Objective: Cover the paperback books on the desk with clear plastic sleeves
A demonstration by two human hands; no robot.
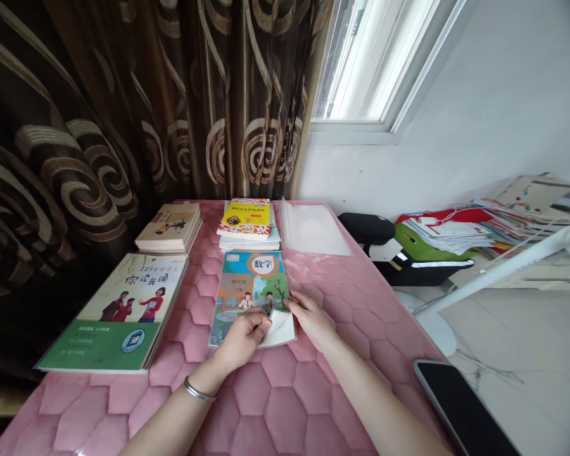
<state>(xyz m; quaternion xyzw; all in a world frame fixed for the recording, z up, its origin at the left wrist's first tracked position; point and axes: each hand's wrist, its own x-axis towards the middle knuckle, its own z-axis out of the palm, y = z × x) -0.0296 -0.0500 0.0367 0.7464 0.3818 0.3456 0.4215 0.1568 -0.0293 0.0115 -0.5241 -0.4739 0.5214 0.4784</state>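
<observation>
A blue maths textbook [232, 301] lies on the pink quilted tabletop in front of me, its lower right cover corner folded back to show a pale inner side. My left hand [247, 332] pinches this turned-up corner between thumb and fingers. At the book's right edge, my right hand [311, 320] holds the side with its fingers on the cover and edge. Clear plastic sticks out a little along the book's lower edge. Beyond the textbook is a small stack topped by a yellow book [244, 217]. Clear plastic book covers [313, 229] lie to its right.
On the left lie a large green-and-white book [118, 310] and a stack of brown books [168, 227]. A phone [460, 405] sits by the table's right edge. Past it stand a white lamp [498, 266] and piled papers [449, 231]. A patterned curtain [185, 95] hangs behind.
</observation>
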